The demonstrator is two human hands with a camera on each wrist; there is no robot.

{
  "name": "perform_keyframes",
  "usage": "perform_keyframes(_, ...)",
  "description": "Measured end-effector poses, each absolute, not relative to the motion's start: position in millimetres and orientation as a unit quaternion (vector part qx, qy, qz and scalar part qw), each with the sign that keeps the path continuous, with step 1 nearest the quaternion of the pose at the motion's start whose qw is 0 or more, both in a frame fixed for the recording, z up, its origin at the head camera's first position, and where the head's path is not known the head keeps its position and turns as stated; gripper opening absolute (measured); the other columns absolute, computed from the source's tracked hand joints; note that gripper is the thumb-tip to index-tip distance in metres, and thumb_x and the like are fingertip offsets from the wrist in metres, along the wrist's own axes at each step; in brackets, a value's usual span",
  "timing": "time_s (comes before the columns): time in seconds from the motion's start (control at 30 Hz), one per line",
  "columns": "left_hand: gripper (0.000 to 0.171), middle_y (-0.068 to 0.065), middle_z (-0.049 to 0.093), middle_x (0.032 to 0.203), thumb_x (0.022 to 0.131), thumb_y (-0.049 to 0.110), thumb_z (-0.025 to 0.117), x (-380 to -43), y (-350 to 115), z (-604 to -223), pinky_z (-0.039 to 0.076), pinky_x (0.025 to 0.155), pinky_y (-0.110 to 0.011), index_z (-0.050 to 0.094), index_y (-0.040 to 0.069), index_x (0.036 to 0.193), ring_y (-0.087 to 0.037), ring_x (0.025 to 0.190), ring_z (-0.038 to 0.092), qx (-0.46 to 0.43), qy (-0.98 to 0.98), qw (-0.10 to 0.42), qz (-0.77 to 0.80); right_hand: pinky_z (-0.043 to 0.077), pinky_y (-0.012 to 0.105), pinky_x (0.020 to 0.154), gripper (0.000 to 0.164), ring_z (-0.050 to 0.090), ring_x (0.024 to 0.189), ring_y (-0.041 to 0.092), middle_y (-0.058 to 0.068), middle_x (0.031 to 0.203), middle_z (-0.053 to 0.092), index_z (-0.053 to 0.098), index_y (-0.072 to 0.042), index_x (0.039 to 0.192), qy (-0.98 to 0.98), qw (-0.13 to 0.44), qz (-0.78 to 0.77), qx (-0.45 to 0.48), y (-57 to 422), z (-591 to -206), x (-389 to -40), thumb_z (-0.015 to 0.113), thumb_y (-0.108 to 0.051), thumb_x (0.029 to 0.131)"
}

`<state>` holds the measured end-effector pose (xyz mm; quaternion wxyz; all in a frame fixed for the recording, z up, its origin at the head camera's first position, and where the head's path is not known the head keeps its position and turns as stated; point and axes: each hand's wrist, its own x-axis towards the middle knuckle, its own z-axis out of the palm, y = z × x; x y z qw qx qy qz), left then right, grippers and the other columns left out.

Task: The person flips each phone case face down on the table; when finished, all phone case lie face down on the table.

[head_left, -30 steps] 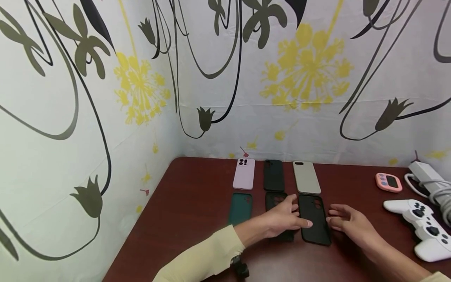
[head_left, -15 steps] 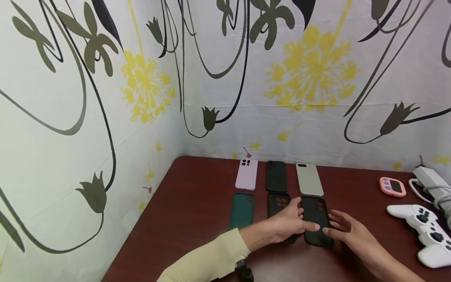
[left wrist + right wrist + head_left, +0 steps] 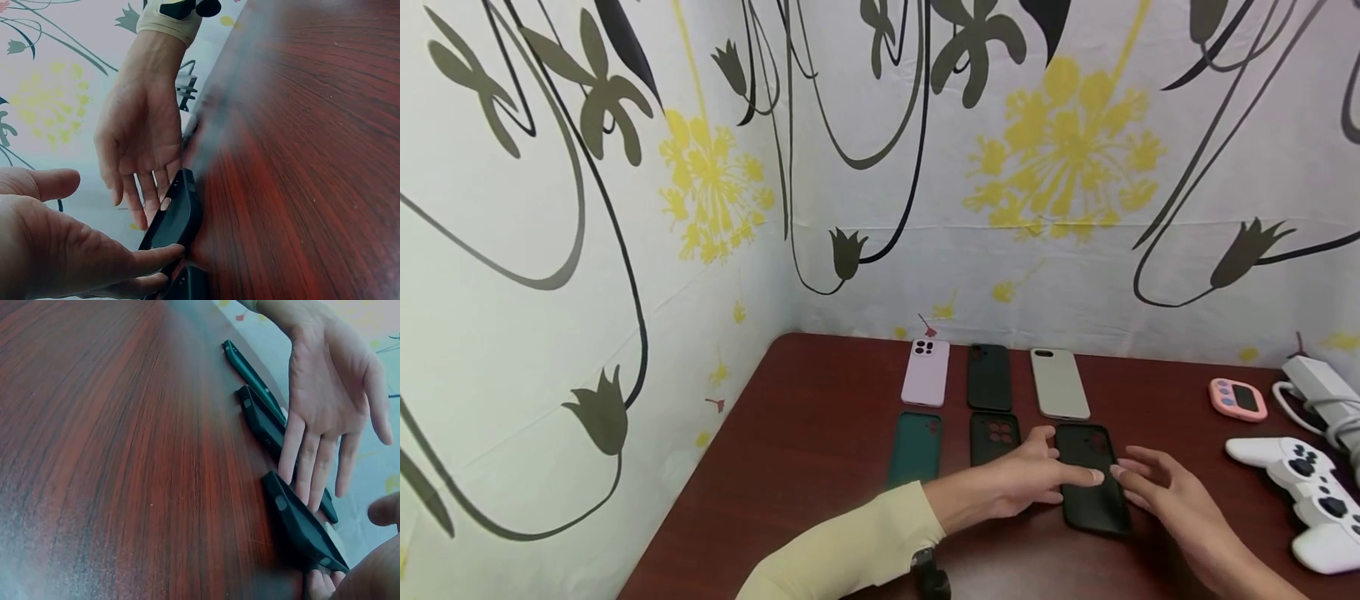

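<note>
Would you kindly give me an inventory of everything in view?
Lilac case: 1, lilac, back row, left
Dark case: 1, blackish, back row, middle
Beige case: 1, beige, back row, right
Teal case: 1, teal, front row, left
Four-hole case: 1, black, front row, middle
Black case: 1, black, front row, right
Controller: 1, white, near right edge
Timer: 1, pink, behind controller
Corded block: 1, white, right of timer
Table: 1, dark red, under the cases
Wall covering: 1, white, floral, behind table
Sleeves: 2, cream, left and right
Wrist cameras: 2, black, left and right
Left hand: 1, bare, at black case's left
Right hand: 1, bare, at black case's right
</note>
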<state>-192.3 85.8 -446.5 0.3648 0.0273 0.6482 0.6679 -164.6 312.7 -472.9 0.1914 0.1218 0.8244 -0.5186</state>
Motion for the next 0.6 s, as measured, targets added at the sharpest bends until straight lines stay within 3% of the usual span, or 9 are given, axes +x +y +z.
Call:
perform_keyframes(0.07,0.080,-0.020,0.040,0.163,0.098,0.011,0.075,-192.6,89.7,-446.4,0.050,0.116,-0.060,0.028,0.012,0.163,-0.036,0.144,0.054,0.023,0.644,0.368,0.671,0.063,0.032,0.098,0.094,0.064,0.127,0.017,0.037,0.167,0.025,0.006,0.007,0.166,0.807,0.187,-0.545,0.129,315.9,-474.0,-166.0,0.048,-0.055,0.110)
perform_keyframes(0.13,0.080,-0.020,0.039,0.163,0.098,0.010,0.075,-192.8,92.9,-446.7,0.050,0.116,-0.060,0.028,0.011,0.162,-0.036,0.145,0.053,0.020,0.638,0.372,0.674,0.063,0.032,0.097,0.090,0.059,0.136,0.028,0.036,0.168,0.022,0.003,0.007,0.167,0.794,0.187,-0.563,0.132,318.1,-473.8,-166.2,0.041,-0.054,0.112)
perform_keyframes(0.2,0.079,-0.020,0.040,0.163,0.098,0.010,0.074,-193.0,95.6,-447.6,0.050,0.116,-0.060,0.028,0.011,0.162,-0.036,0.145,0.053,0.018,0.633,0.375,0.677,0.063,0.032,0.097,0.086,0.043,0.149,0.043,0.035,0.169,0.019,0.002,0.005,0.167,0.789,0.184,-0.571,0.133,319.7,-472.4,-165.4,0.035,-0.053,0.113)
perform_keyframes(0.3,0.078,-0.020,0.040,0.162,0.098,0.009,0.075,-193.3,99.8,-449.7,0.051,0.115,-0.060,0.028,0.011,0.161,-0.035,0.144,0.054,0.018,0.629,0.374,0.681,0.063,0.031,0.096,0.083,0.025,0.156,0.051,0.034,0.170,0.015,0.001,0.003,0.168,0.789,0.174,-0.573,0.134,320.7,-468.1,-164.5,0.030,-0.052,0.114)
perform_keyframes(0.43,0.076,-0.019,0.042,0.160,0.097,0.008,0.075,-192.5,105.6,-453.2,0.052,0.114,-0.060,0.031,0.012,0.159,-0.034,0.142,0.056,0.018,0.629,0.369,0.684,0.061,0.025,0.090,0.081,0.030,0.153,0.050,0.033,0.170,0.018,0.003,0.001,0.169,0.803,0.151,-0.563,0.126,320.9,-464.6,-162.2,0.028,-0.053,0.114)
perform_keyframes(0.47,0.075,-0.018,0.043,0.160,0.097,0.008,0.075,-192.2,106.6,-454.1,0.051,0.114,-0.060,0.031,0.012,0.158,-0.034,0.141,0.056,0.017,0.631,0.366,0.684,0.061,0.022,0.089,0.080,0.038,0.149,0.046,0.033,0.169,0.020,0.005,0.001,0.169,0.806,0.143,-0.561,0.122,320.7,-464.5,-161.5,0.028,-0.053,0.114)
perform_keyframes(0.53,0.074,-0.017,0.044,0.158,0.096,0.007,0.076,-191.1,108.1,-455.7,0.051,0.115,-0.059,0.033,0.012,0.157,-0.032,0.140,0.057,0.018,0.634,0.361,0.683,0.059,0.018,0.085,0.076,0.055,0.136,0.026,0.032,0.167,0.027,0.009,0.000,0.168,0.813,0.122,-0.558,0.112,319.3,-465.7,-159.3,0.028,-0.051,0.114)
perform_keyframes(0.6,0.072,-0.016,0.047,0.155,0.095,0.007,0.076,-189.7,108.9,-456.6,0.050,0.116,-0.059,0.035,0.012,0.154,-0.030,0.138,0.058,0.022,0.637,0.356,0.683,0.059,0.016,0.083,0.072,0.061,0.119,0.003,0.029,0.162,0.036,0.014,-0.001,0.167,0.817,0.100,-0.560,0.099,317.2,-467.9,-156.1,0.028,-0.048,0.115)
